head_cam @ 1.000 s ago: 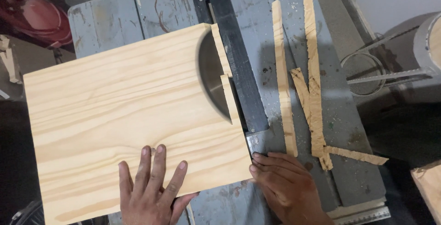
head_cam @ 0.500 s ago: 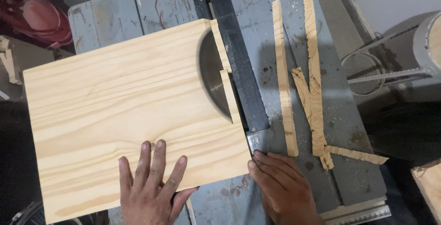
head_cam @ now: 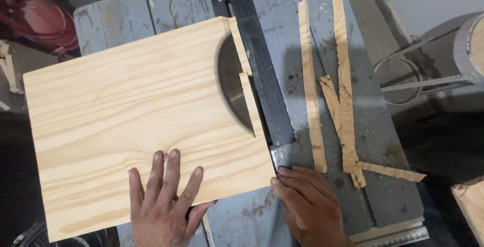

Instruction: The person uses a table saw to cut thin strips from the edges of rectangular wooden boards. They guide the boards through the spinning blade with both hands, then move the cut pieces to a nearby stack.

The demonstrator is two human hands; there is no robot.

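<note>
At the saw table (head_cam: 322, 15), I press my left hand (head_cam: 166, 201) flat on a pale pine board (head_cam: 131, 126), fingers (head_cam: 174, 169) spread over its near edge at about 6 o'clock. My right hand (head_cam: 310, 204) sits at 5 o'clock, fingers pressed together and touching the near end of the black fence (head_cam: 259, 65) just beside the board's near right corner; it pinches nothing that I can see.

The cut looks to me well under way but unfinished: the blade (head_cam: 232, 88) shows in a curved opening along the board's right side, and a thin strip (head_cam: 247, 83) stands between blade and fence, broken partway along, while the near stretch of that edge is still whole.

The board covers the table's left half and overhangs it toward 9 o'clock. Its long axis runs roughly from 8 o'clock to 2 o'clock. Four narrow offcuts (head_cam: 343, 95) lie at 3 o'clock, right of the fence.
</note>
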